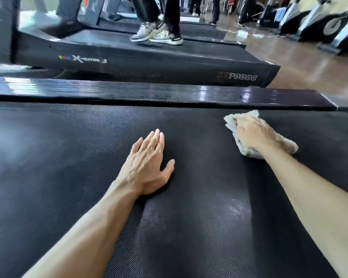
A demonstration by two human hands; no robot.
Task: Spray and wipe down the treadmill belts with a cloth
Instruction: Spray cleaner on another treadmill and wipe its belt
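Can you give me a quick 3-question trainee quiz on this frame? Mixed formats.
1. True or false: the left hand lies flat on the belt and holds nothing.
2. Which hand presses the cloth onto the belt? A) left B) right C) both
3. Fill in: the cloth lies near the belt's far edge, just short of the glossy side ____.

Key
1. True. Its fingers are straight, palm down on the belt.
2. B. The right hand covers the cloth; the left hand is apart from it.
3. rail. Beyond the rail, someone's shoes are on the next treadmill.
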